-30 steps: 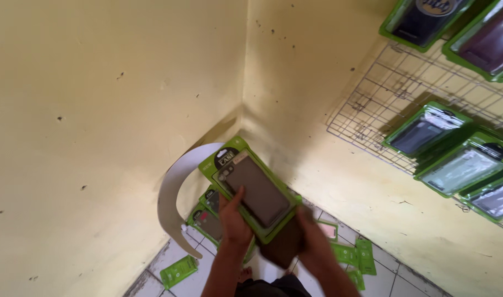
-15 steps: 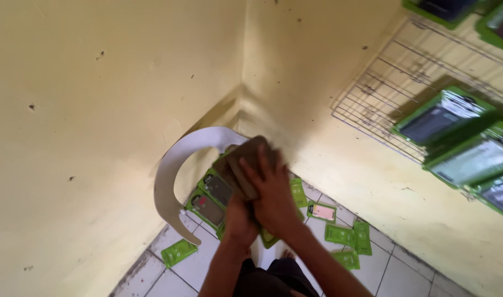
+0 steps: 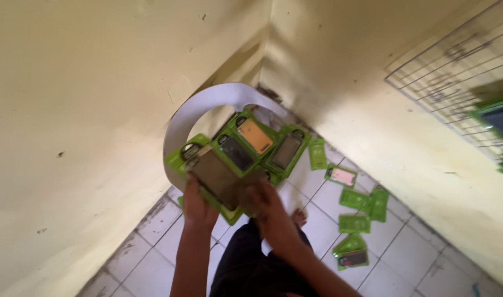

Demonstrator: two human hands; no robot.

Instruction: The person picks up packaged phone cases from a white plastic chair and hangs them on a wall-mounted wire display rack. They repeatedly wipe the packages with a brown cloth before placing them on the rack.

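Note:
Both of my hands hold a green-edged pack with a brown phone case [image 3: 217, 175] low over a pile of similar packs. My left hand [image 3: 198, 201] grips its lower left edge. The fingers of my right hand [image 3: 267, 207] close on its lower right side. Just beyond it lie three more green packs: one with an orange case [image 3: 255, 135], one with a dark case [image 3: 237, 153], one with a grey case [image 3: 287, 151]. They rest inside the curved white back of a plastic chair [image 3: 218, 97] standing in the corner of the room.
Several green packs lie scattered on the pale tiled floor [image 3: 405, 258] to the right, such as one with a pink insert [image 3: 342, 176] and one near my foot [image 3: 351, 256]. Yellow walls meet at the corner. A wire grid [image 3: 449, 71] with a hanging pack [image 3: 499, 118] is on the right wall.
The view has tipped down towards the floor. The pack has come down from in front of the wall to just over the chair's pile, and my right hand has slid off its face to its lower edge.

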